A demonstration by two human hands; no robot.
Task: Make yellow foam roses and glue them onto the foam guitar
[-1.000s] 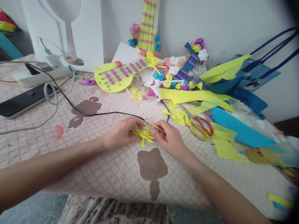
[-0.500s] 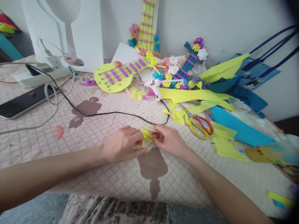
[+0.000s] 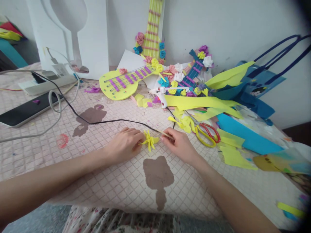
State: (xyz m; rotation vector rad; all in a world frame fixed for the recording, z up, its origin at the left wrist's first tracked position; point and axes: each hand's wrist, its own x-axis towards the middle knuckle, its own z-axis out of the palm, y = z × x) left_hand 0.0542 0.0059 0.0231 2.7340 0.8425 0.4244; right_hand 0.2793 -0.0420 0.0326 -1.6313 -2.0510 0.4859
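With the left hand (image 3: 125, 144), fingers curled, touching the left petal of a bright yellow, narrow-petalled paper flower (image 3: 149, 141); cannot tell how firmly, with fingertips out of sight. With the right hand (image 3: 181, 145), pinching a thin, pale wooden stick (image 3: 165, 134) between thumb and fingers, just beside the flower's right petal. See the flower between both hands, over the pale pink quilted table cover (image 3: 109, 187).

Could tear or crease a petal by tugging sideways or jabbing with the stick. Might snag the slim black cord (image 3: 121, 120) on the stick's far end, close by, and so drag the white plastic glue gun (image 3: 161, 97). Cannot tell if hot; could scorch fingers or paper if so.

Farther right, notice red-and-yellow-handled metal scissors (image 3: 211, 126) beside loose lime-yellow paper strips (image 3: 199, 102), crowding any reach that way, with a flat bright-blue sheet (image 3: 245, 133) beyond. Behind, find a yellow guitar-shaped cutout (image 3: 127, 84) with purple bars, and a dark-blue guitar-shaped cutout (image 3: 193, 73) heaped with paper blossoms, hemming in the glue gun. To the left, note a black-screened phone (image 3: 29, 110) near a looped grey-white cable (image 3: 41, 133).
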